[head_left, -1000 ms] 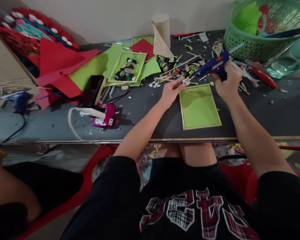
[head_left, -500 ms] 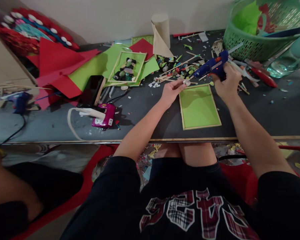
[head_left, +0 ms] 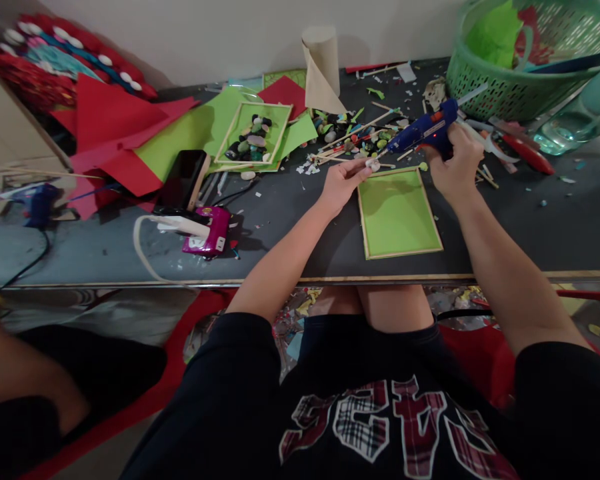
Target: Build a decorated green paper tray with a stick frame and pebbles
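My right hand (head_left: 455, 160) is wrapped round the handle of a blue hot glue gun (head_left: 420, 130), with a clear glue stick (head_left: 473, 95) poking out of its back end. Between the thumb and fingers of my left hand (head_left: 341, 185) is a small white pebble (head_left: 373, 165). The gun's nozzle points down to the left and is at the pebble; whether they touch I cannot tell. Just below both hands lies a green card panel (head_left: 399, 213) edged with thin wooden sticks. Its surface bears no pebbles.
Loose pebbles and sticks (head_left: 357, 137) are strewn behind my hands. To the left are a framed panel with pebbles (head_left: 255, 137), a phone (head_left: 184, 179) and a purple power socket (head_left: 207, 233). A green basket (head_left: 525, 87) and a water bottle (head_left: 565, 127) stand right. Another person's arm (head_left: 25, 367) shows lower left.
The glue gun's nozzle has lifted very slightly at the pebble. Both hands keep their hold and nearly the same place. The framed green panel has not moved.
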The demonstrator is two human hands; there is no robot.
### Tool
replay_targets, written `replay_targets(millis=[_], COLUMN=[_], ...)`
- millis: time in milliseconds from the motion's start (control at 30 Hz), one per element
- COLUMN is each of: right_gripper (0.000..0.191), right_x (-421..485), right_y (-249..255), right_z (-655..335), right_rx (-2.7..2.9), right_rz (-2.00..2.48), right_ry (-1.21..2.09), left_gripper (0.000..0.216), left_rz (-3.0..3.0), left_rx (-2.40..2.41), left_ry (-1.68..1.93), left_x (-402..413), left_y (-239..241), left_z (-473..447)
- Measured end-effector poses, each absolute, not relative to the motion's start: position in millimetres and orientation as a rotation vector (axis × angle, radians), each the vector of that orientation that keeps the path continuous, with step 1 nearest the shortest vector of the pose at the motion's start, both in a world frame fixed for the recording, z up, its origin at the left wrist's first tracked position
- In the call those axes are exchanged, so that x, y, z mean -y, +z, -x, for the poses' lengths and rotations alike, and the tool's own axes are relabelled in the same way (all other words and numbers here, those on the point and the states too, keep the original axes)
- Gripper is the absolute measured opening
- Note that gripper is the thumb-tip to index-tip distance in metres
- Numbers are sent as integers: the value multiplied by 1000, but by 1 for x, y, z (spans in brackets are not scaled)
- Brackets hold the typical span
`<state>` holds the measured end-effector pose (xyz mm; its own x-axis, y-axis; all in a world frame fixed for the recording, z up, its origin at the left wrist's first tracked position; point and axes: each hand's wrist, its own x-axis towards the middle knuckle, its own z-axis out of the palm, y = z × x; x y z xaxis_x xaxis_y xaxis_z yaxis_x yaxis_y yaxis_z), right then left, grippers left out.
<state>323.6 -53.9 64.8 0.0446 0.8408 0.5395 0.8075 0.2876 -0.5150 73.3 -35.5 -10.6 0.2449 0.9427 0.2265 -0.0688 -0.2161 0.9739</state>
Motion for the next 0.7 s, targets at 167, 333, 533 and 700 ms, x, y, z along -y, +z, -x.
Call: replay_targets(millis=[167, 333, 533, 700], right_gripper=[42, 42, 38, 35], right_x=[53, 51, 45, 44], right_y=[64, 62, 55, 53], right_z=[-325, -327, -332, -334], right_rx=[1754, 1755, 1765, 1771], right_rz=[1508, 1479, 1449, 1458], right_ry=[32, 57, 91, 85], left_gripper=[44, 46, 36, 37], left_rz=[-1463, -1464, -1451, -1450], left_rx=[-872, -843, -872, -863], left_ry=[1195, 1224, 1223, 1223], left_x=[35, 33, 34, 33], left_y=[-11, -13, -11, -14], left_z=[-73, -73, -72, -71])
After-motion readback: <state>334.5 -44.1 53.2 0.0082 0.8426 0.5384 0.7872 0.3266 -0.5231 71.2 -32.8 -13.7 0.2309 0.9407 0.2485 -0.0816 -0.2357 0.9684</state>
